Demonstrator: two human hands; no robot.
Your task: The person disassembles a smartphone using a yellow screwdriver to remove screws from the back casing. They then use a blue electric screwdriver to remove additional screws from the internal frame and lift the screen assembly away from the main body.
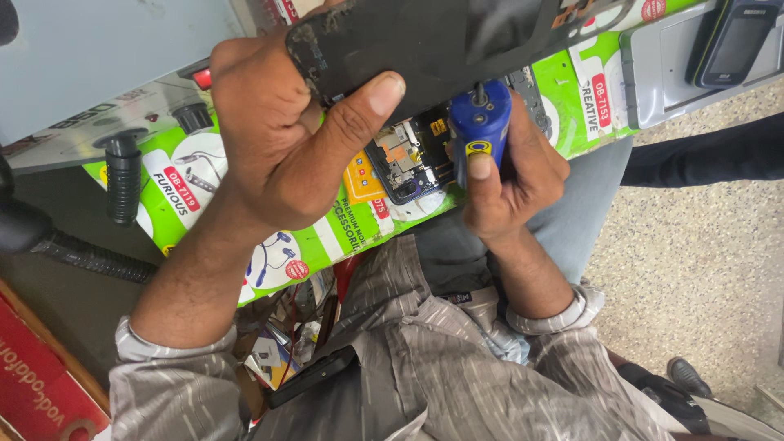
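Two hands are busy at the bench edge. Your left hand (282, 139) clamps a dark phone back cover (425, 41) at twelve o'clock, thumb pressed flat on it. Your right hand (510, 175), at three o'clock of the left, is closed round a blue screwdriver handle (480, 122), standing over the opened phone (408, 159) that lies on a green printed mat (278, 245).

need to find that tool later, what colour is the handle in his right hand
Blue, with a yellow mark; the handle sits in the right hand, head view.
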